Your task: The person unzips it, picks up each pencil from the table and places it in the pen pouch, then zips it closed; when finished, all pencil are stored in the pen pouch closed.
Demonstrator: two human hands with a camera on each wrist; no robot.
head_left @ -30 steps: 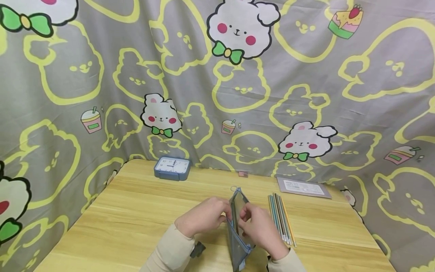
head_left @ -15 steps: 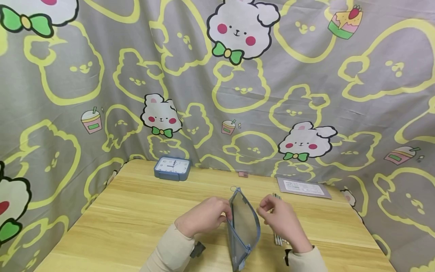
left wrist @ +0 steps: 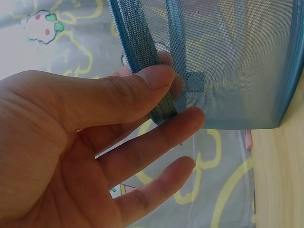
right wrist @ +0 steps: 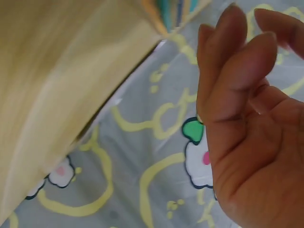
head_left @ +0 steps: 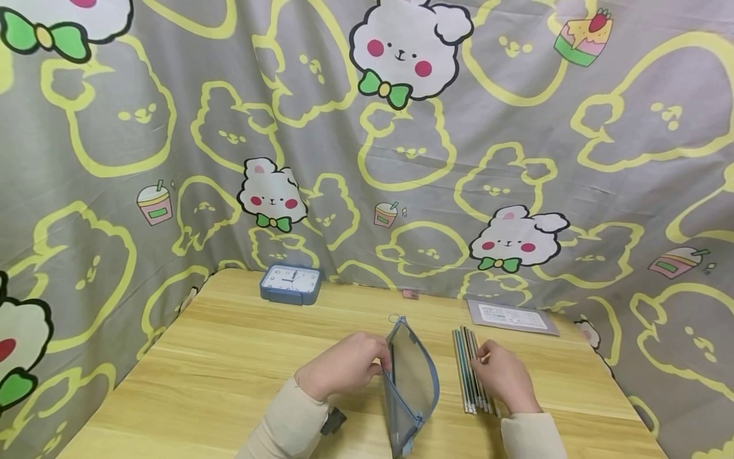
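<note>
A blue-grey mesh zip pouch (head_left: 417, 376) stands with its mouth spread in the middle of the table. My left hand (head_left: 348, 364) pinches its zipper edge between thumb and index finger; the left wrist view shows the zipper tape (left wrist: 140, 40) in that pinch. To the right of the pouch lies a row of pencils (head_left: 466, 373), side by side. Over the right side of this row is my right hand (head_left: 507, 377), hiding some of them. In the right wrist view its fingers are loosely bent with nothing between them, and pencil ends (right wrist: 173, 13) show beyond.
A blue clock (head_left: 290, 284) stands at the back left of the wooden table (head_left: 229, 357). A grey packet with a white label (head_left: 512, 316) lies at the back right. A small pinkish item (head_left: 410, 294) sits at the back edge, before a patterned curtain (head_left: 413, 172).
My right hand has come out of the pouch and moved right, over the pencils. The pouch's right side now bulges wider. My left hand has kept its hold in place.
</note>
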